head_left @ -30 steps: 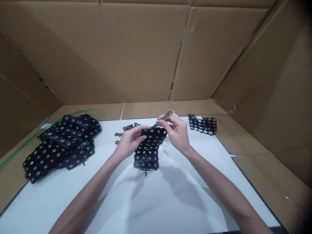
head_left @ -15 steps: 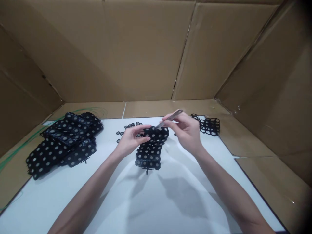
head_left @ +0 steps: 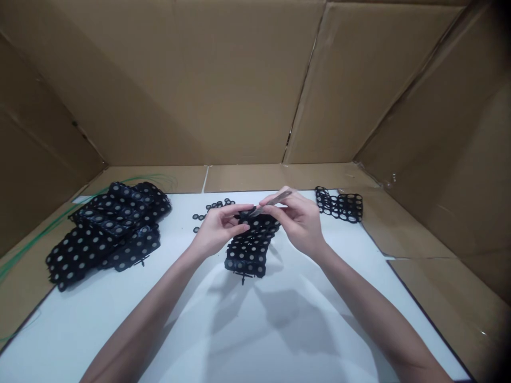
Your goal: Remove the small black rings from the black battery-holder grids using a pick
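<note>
A black sheet dotted with pale grey discs (head_left: 248,250) hangs at the middle of the view, its lower end over the white table. My left hand (head_left: 217,226) grips the sheet's upper left edge between thumb and fingers. In a pinch, my right hand (head_left: 301,218) holds a thin metal blade-like tool (head_left: 277,199) slanting down to the left. The tool's tip meets the sheet's top edge beside my left fingertips. My fingers partly hide that edge.
Several loose black rings with grey centres (head_left: 217,205) lie behind my left hand. A pile of similar dotted sheets (head_left: 107,229) is at left, near green strands (head_left: 51,229). An open black ring lattice (head_left: 339,206) lies at right. Cardboard walls (head_left: 239,80) surround the white table (head_left: 179,330).
My right hand has moved left and slightly down, bringing the tool close to my left fingertips. The sheet's top edge now appears folded or tilted under the fingers.
</note>
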Demonstrator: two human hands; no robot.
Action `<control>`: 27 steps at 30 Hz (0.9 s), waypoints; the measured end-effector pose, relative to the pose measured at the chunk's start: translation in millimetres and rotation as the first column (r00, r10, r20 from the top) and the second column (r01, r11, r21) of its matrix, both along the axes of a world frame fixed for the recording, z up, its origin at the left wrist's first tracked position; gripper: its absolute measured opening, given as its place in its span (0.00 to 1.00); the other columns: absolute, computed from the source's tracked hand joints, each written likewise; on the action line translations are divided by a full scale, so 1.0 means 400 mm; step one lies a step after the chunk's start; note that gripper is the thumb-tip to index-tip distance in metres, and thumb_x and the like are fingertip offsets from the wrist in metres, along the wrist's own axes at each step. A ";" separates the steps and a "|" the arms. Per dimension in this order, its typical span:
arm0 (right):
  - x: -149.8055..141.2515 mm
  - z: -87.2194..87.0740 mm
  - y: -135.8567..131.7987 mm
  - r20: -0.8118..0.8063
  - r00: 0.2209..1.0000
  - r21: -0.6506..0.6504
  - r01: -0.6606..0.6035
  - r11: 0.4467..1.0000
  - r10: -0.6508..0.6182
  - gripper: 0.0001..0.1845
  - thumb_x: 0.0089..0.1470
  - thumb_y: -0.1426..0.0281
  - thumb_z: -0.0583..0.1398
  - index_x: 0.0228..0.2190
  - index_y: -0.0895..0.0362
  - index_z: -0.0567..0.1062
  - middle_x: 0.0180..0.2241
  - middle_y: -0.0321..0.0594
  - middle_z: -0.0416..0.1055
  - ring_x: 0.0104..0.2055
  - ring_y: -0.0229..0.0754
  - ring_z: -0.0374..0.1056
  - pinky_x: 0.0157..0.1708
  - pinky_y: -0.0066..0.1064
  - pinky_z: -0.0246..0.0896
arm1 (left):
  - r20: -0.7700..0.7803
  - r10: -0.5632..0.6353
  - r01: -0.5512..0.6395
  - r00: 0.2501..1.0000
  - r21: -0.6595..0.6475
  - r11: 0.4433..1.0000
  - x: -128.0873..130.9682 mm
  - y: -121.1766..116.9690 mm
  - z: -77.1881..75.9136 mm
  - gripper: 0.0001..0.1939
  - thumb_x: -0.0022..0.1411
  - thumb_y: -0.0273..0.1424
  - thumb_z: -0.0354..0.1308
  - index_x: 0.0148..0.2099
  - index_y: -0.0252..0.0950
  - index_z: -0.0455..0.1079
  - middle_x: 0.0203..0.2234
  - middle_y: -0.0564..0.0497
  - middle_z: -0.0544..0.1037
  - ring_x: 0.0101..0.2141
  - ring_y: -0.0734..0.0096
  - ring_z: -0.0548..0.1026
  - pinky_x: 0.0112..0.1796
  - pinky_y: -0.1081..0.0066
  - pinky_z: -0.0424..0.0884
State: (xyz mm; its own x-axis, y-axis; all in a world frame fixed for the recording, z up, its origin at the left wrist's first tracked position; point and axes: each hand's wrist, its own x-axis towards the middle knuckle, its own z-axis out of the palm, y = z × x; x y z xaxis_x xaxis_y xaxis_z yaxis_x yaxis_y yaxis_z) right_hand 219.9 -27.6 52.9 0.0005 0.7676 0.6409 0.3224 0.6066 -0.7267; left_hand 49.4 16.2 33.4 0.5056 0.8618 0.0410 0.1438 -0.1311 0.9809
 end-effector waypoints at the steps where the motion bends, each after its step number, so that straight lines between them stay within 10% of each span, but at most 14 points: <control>1: -0.001 -0.001 0.000 -0.003 1.000 -0.005 -0.003 1.000 0.003 0.06 0.51 0.72 0.58 0.31 0.53 0.76 0.30 0.37 0.69 0.33 0.36 0.66 0.28 0.27 0.65 | -0.004 0.002 -0.002 1.000 -0.001 1.000 -0.001 0.000 0.000 0.22 0.47 0.28 0.61 0.47 0.36 0.70 0.14 0.59 0.59 0.18 0.81 0.52 0.20 0.75 0.50; 13: -0.006 -0.011 0.003 0.040 0.999 0.045 -0.001 0.999 0.000 0.06 0.52 0.73 0.57 0.30 0.54 0.75 0.30 0.38 0.71 0.33 0.37 0.67 0.29 0.29 0.66 | -0.008 0.029 -0.029 1.000 0.065 0.997 -0.002 0.005 -0.004 0.22 0.47 0.28 0.60 0.47 0.37 0.71 0.25 0.53 0.72 0.20 0.80 0.58 0.22 0.75 0.57; 27: -0.020 -0.050 0.027 0.110 0.994 -0.021 0.022 1.000 -0.019 0.05 0.50 0.72 0.58 0.26 0.55 0.75 0.29 0.38 0.71 0.33 0.38 0.67 0.29 0.29 0.67 | -0.036 0.029 -0.026 0.999 0.066 0.997 0.016 0.003 -0.025 0.22 0.44 0.26 0.60 0.46 0.33 0.72 0.16 0.57 0.66 0.16 0.82 0.55 0.20 0.75 0.52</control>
State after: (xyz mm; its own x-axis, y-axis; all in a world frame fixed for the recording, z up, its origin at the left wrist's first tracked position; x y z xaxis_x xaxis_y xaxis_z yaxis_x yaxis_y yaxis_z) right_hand 211.9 -16.7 32.9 -0.0527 0.7823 0.6207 0.4129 0.5830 -0.6997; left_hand 55.9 17.5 23.5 0.4838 0.8715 0.0799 0.1843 -0.1907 0.9642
